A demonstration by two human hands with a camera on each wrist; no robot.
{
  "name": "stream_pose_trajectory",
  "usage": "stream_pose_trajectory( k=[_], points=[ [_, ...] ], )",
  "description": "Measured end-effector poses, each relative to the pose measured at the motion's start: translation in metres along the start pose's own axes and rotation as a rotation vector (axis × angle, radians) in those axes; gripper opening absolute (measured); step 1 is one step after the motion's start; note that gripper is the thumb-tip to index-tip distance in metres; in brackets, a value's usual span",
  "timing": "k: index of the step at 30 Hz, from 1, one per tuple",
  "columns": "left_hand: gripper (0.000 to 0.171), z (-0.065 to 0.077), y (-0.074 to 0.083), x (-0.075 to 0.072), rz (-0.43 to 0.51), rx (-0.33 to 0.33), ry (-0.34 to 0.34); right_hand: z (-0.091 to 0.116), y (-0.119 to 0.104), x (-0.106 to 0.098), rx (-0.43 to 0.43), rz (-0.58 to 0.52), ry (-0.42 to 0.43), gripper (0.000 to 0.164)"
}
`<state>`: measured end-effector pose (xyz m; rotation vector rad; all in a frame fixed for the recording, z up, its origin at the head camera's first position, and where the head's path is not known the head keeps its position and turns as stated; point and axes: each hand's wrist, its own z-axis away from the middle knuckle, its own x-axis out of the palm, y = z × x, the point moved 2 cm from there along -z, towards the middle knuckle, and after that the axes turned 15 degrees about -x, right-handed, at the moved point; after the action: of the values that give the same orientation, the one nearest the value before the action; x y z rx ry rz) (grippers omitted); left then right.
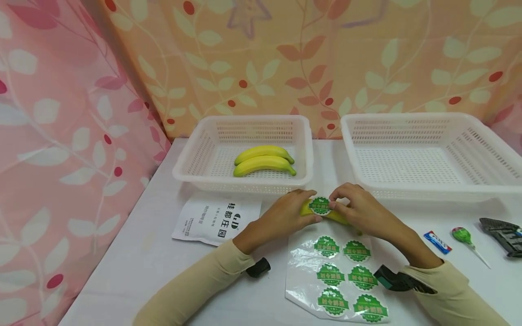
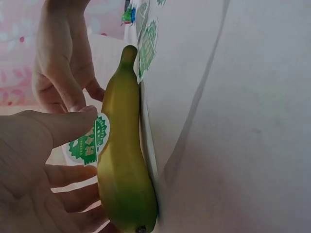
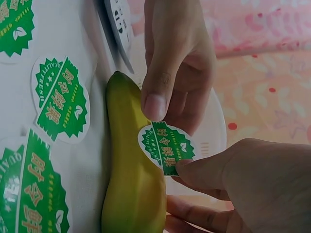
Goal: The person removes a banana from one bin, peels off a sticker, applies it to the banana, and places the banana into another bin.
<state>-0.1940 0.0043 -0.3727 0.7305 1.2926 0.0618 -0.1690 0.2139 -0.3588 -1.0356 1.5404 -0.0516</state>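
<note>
A yellow banana (image 1: 337, 217) with greenish ends lies at the top of a sheet of stickers (image 1: 299, 283). A round green-and-white sticker (image 3: 167, 148) sits partly against its upper side, the rest standing off the peel. My left hand (image 1: 285, 210) holds the banana near its left end; in the left wrist view its thumb overlaps the sticker and its fingers (image 2: 80, 196) reach behind the fruit. With thumb and forefinger, my right hand (image 1: 363, 210) pinches the sticker's right edge. Several similar green stickers remain on the sheet below both hands.
Two bananas (image 1: 265, 165) lie in the white left basket (image 1: 183, 170); a second white basket (image 1: 432, 190) stands at right. A white printed pouch (image 1: 195, 222) lies left. To the right are a small blue packet (image 1: 437, 242), a green lollipop (image 1: 462, 235) and a black item (image 1: 501, 233).
</note>
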Motion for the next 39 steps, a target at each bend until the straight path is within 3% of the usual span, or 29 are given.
stream_pose_trajectory(
  k=[6,15,23,27,31,39],
  points=[
    [0.052,-0.011,0.002,0.003,-0.015,0.011,-0.006,-0.002,0.002,-0.001,0.005,0.006,0.003,0.005],
    [0.051,-0.011,-0.001,0.004,-0.003,-0.027,0.009,-0.001,0.0,0.0,0.009,0.027,-0.004,0.005],
    [0.054,-0.013,-0.002,0.003,-0.008,-0.024,0.004,-0.001,-0.008,-0.001,-0.102,-0.075,0.071,0.024],
    [0.056,-0.014,-0.002,0.003,-0.018,-0.03,0.002,0.0,-0.007,0.001,-0.094,-0.075,-0.006,0.023],
    [0.054,-0.014,-0.002,0.003,-0.013,-0.036,-0.007,0.002,-0.002,0.006,-0.091,-0.025,-0.092,0.038],
    [0.039,-0.015,-0.003,0.005,0.006,-0.033,0.001,0.002,0.006,0.013,-0.033,0.047,-0.085,0.042]
  ],
)
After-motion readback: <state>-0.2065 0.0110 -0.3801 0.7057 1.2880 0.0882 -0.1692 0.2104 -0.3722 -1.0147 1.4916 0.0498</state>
